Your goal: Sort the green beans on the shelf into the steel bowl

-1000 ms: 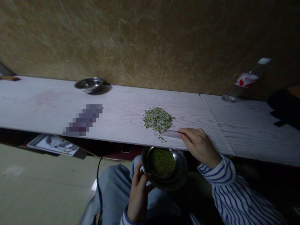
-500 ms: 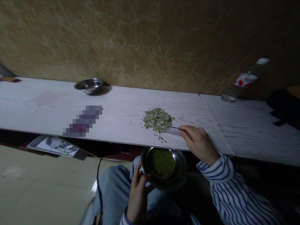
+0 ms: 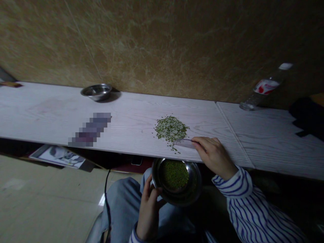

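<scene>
A heap of green beans mixed with white grains (image 3: 170, 128) lies on the white wood-grain table, with a few loose green beans at its near edge. My right hand (image 3: 215, 153) is closed on the end of a flat, translucent purplish strip (image 3: 184, 143). Its far tip rests at the near edge of the heap. Below the table's front edge, over my lap, my left hand (image 3: 150, 202) grips the rim of a metal bowl (image 3: 196, 187), thumb over the rim. Small green beans (image 3: 176, 173) cover the bowl's bottom.
Another metal bowl (image 3: 96, 92) stands at the back left by the wall. A blurred-out flat object (image 3: 91, 131) lies nearer the front. At the right are a plastic bottle (image 3: 265, 87) and a dark item (image 3: 307, 116). A phone (image 3: 137, 160) sits on a shelf below.
The strip in my right hand has shifted slightly left and towards me along the heap's near edge. My left hand and the bowl stay nearly where they were.
</scene>
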The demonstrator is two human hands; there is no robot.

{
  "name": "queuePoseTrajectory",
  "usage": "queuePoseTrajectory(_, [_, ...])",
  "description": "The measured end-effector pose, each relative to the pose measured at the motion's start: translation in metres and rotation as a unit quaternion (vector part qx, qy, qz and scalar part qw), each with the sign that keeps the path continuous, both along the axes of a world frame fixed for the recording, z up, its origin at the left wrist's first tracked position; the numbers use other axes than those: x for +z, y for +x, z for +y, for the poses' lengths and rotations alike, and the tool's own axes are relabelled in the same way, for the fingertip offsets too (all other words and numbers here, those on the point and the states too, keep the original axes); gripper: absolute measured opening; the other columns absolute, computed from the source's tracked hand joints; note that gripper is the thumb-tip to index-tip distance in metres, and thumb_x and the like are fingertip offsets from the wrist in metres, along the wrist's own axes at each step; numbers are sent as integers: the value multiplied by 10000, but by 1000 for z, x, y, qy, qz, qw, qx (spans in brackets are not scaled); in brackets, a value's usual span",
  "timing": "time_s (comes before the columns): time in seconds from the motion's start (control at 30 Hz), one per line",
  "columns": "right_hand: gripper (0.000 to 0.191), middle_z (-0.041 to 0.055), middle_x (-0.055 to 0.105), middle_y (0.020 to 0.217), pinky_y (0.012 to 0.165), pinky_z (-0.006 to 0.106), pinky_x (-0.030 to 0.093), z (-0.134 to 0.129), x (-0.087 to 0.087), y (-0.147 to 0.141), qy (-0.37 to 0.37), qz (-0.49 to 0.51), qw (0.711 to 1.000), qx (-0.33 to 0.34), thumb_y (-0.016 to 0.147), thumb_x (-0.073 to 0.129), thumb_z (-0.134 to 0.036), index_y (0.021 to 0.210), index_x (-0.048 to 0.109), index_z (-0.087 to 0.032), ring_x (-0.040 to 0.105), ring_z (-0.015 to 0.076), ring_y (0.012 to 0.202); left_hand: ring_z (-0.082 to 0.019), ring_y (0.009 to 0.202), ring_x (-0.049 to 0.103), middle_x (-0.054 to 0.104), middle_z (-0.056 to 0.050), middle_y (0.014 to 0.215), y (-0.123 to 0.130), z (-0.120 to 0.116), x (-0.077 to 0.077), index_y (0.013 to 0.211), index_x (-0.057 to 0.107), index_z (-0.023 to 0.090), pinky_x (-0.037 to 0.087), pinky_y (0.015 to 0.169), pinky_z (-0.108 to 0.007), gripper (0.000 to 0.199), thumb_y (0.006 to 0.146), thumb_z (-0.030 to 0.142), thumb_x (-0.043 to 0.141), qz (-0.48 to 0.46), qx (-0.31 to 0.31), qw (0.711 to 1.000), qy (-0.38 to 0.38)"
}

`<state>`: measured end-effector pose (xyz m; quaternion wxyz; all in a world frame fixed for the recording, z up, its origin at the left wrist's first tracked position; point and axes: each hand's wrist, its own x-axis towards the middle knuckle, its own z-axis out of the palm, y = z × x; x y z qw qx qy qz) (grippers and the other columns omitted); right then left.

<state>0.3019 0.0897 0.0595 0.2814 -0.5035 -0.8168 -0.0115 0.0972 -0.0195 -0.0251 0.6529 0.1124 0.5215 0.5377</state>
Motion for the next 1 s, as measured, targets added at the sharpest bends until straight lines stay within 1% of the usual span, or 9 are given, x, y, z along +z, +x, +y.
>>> queuePoseTrajectory(0.13, [130,39,695,942,751,333,400,-3,-1,1,-2,-2,1000,-3,901,485,-229,980,586,-205,634,183,868,-230,1005,549,534,-82,1240,0,-1,0,1321,410,287,503,722,-345,613,736,305,592,1,0,1000,-2])
queuePoseTrajectory(0.3, [127,36,695,940,755,335,401,-4,-2,2,-7,-6,1000,-7,897,490,-226,977,586,-206,635,182,861,-236,1050,532,493,-85,1299,1,0,0,1318,406,281,499,718,-329,611,737,297,595,-6,-1,1000,-2])
queuePoseTrajectory(0.43, [136,43,696,949,763,338,404,-3,-2,2,-4,-3,1000,-13,901,479,-235,979,586,-204,636,187,872,-212,1018,536,489,-64,1304,1,0,1,1303,414,294,495,703,-314,575,752,292,576,2,-11,1000,1])
queuePoseTrajectory(0.67, [126,34,699,924,754,329,401,-6,0,-1,-7,-3,1000,-6,894,489,-229,966,590,-205,640,175,841,-210,1012,535,496,-53,1295,1,1,3,1295,411,298,500,719,-330,559,758,300,569,0,-9,1000,-6])
queuePoseTrajectory(0.9, [157,45,699,946,753,330,413,-2,-2,3,-2,-5,1000,-29,898,469,-243,973,599,-198,642,185,864,-194,963,556,507,-57,1291,0,1,4,1302,417,294,497,722,-324,585,739,298,577,-3,-8,1000,-6])
queuePoseTrajectory(1.0, [164,46,698,946,753,338,417,0,-3,4,-2,-1,1000,-31,900,459,-247,976,598,-203,641,189,862,-211,1005,551,488,-70,1323,1,1,4,1313,418,290,497,724,-322,598,736,291,574,-3,-6,1000,-8])
